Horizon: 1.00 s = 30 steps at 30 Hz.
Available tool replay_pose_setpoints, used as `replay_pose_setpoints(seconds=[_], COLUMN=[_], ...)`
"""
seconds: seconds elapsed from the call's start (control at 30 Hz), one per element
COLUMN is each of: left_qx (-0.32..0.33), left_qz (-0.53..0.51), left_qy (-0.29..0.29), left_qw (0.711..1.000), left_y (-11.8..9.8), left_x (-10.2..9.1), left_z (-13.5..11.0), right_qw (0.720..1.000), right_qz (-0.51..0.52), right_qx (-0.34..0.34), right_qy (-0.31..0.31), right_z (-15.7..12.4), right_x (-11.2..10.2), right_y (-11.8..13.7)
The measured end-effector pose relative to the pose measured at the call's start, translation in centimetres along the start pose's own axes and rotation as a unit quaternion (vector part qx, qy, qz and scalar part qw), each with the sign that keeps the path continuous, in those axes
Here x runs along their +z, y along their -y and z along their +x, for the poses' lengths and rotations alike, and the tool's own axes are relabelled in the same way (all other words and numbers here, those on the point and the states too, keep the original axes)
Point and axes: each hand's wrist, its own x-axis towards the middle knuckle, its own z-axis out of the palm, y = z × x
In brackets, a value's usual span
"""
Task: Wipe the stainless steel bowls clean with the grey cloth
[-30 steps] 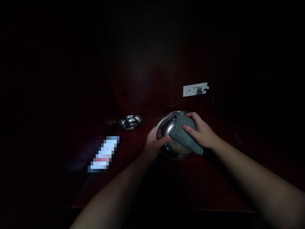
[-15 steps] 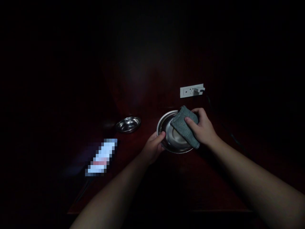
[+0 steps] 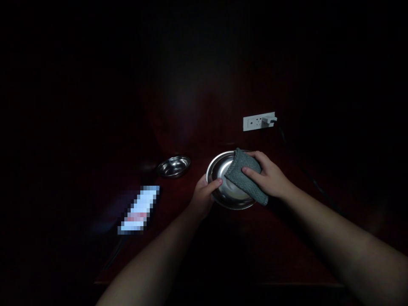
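A shiny steel bowl (image 3: 223,187) sits tilted toward me over a dark reddish table (image 3: 261,250). My left hand (image 3: 204,195) grips its near-left rim, thumb hooked over the edge. My right hand (image 3: 269,176) is closed on a folded grey cloth (image 3: 244,174), which it presses against the bowl's inner right side. The cloth hangs over the rim on the right.
A second, smaller steel bowl (image 3: 174,165) rests on the table to the left. A lit, blurred phone screen (image 3: 139,210) lies further left with a cable near it. A white wall socket (image 3: 258,122) holds a plug, its dark cord running down to the right. Everything else is in darkness.
The bowl has been turned and tilted in my left hand, now facing up more. The cloth has slid along the inside of the bowl, from the rim toward its right side.
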Motion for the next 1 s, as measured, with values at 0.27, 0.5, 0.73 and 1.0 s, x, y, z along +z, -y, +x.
replay_pose_setpoints(seconds=[0.27, 0.5, 0.73, 1.0], left_qx=[0.001, -0.002, 0.003, -0.042], left_qz=[0.017, 0.027, -0.029, 0.025], left_qy=[0.022, 0.036, -0.006, 0.055], left_qw=[1.000, 0.999, 1.000, 0.997], left_y=[-0.1, -0.4, -0.9, -0.5], left_x=[0.0, 0.1, -0.5, 0.0], left_z=[-0.1, -0.3, 0.1, -0.8], right_qw=[0.998, 0.997, 0.997, 0.991], right_qz=[0.006, 0.025, 0.079, 0.078], right_qx=[-0.058, -0.060, 0.011, 0.060], right_qy=[0.034, 0.051, 0.006, -0.090], right_z=[0.2, 0.2, 0.3, 0.1], right_x=[-0.6, -0.7, 0.4, 0.6], right_y=[0.3, 0.4, -0.1, -0.6])
